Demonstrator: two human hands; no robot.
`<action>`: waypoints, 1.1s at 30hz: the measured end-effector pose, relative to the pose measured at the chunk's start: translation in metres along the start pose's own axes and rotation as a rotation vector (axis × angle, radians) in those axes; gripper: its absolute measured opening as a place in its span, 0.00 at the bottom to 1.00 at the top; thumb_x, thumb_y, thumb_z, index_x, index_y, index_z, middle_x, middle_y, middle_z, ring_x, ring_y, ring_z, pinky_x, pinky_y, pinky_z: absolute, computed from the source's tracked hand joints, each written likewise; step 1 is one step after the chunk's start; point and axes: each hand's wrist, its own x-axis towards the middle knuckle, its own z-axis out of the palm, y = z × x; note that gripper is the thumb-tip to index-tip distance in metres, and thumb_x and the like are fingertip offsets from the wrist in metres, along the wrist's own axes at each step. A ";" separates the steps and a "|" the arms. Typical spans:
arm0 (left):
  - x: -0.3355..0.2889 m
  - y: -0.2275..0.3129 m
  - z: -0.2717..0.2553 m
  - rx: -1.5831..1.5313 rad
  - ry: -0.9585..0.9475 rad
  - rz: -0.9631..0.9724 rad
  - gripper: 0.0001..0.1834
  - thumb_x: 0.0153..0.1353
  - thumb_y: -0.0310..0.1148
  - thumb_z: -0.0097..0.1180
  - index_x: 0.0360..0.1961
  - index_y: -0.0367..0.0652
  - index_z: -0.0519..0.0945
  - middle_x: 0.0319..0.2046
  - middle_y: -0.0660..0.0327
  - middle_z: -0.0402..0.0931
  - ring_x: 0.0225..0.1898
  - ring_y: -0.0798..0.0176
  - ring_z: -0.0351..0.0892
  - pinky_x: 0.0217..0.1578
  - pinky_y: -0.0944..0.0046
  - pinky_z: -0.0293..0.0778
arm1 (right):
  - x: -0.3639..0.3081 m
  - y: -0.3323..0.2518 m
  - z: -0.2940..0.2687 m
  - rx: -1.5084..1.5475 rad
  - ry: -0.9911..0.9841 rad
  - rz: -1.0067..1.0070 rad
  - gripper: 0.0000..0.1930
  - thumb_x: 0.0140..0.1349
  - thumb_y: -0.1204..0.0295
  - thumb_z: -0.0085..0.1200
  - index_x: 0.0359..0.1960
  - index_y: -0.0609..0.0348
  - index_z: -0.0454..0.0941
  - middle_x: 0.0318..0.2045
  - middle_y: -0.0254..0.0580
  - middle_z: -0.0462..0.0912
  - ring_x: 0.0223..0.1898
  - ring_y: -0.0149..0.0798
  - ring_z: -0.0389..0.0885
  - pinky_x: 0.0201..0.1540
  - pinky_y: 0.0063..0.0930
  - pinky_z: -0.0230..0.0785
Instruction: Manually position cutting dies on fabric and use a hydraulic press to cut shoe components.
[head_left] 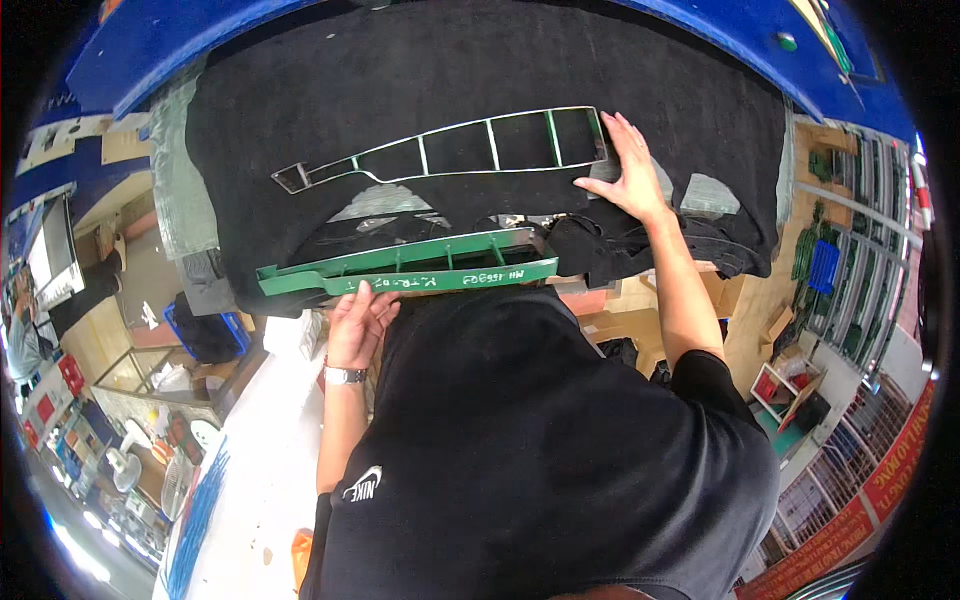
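Two green metal cutting dies are before me. The far cutting die (458,148), a long tapering frame with several cross bars, lies flat on black fabric (420,65). Around its wide right end my right hand (630,172) is spread, the fingertips at the far corner and the thumb by the near one. Closer to my body is the second cutting die (450,280), its green side wall with white handwriting turned toward me. My left hand (363,318) grips its lower edge near the narrow end, thumb against the wall, the other fingers curled and partly hidden.
Cut-out gaps in the fabric show a pale, translucent surface (385,203) beneath. Crumpled black fabric (600,245) lies right of the near die. A blue machine beam (230,35) arches over the far side. Cardboard boxes (630,325) stand below at right, and a white-covered surface (265,430) at left.
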 end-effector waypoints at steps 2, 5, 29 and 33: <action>0.000 -0.001 0.000 0.031 0.018 0.032 0.10 0.73 0.37 0.53 0.47 0.43 0.80 0.44 0.57 0.85 0.45 0.59 0.86 0.45 0.60 0.82 | -0.001 -0.004 0.003 0.053 0.047 0.005 0.49 0.46 0.56 0.75 0.69 0.61 0.64 0.69 0.51 0.67 0.73 0.55 0.59 0.74 0.47 0.53; 0.003 0.002 0.008 0.049 0.032 0.072 0.09 0.73 0.35 0.53 0.46 0.42 0.80 0.41 0.57 0.85 0.43 0.60 0.86 0.43 0.62 0.82 | 0.003 -0.016 -0.001 0.105 0.138 0.059 0.46 0.49 0.56 0.74 0.69 0.58 0.66 0.69 0.51 0.67 0.73 0.54 0.58 0.73 0.45 0.55; 0.007 0.010 0.024 0.065 0.019 0.164 0.11 0.69 0.38 0.60 0.39 0.39 0.82 0.38 0.55 0.85 0.43 0.60 0.86 0.42 0.65 0.79 | 0.100 -0.026 -0.004 -0.266 0.061 -0.212 0.44 0.46 0.54 0.74 0.67 0.50 0.70 0.65 0.43 0.72 0.69 0.51 0.65 0.75 0.49 0.47; -0.017 0.031 0.079 0.126 0.033 0.279 0.12 0.69 0.36 0.60 0.35 0.37 0.81 0.37 0.49 0.86 0.42 0.55 0.88 0.40 0.65 0.79 | 0.066 -0.090 -0.039 0.229 0.133 -0.208 0.40 0.49 0.55 0.73 0.64 0.54 0.73 0.64 0.45 0.73 0.68 0.51 0.68 0.71 0.48 0.56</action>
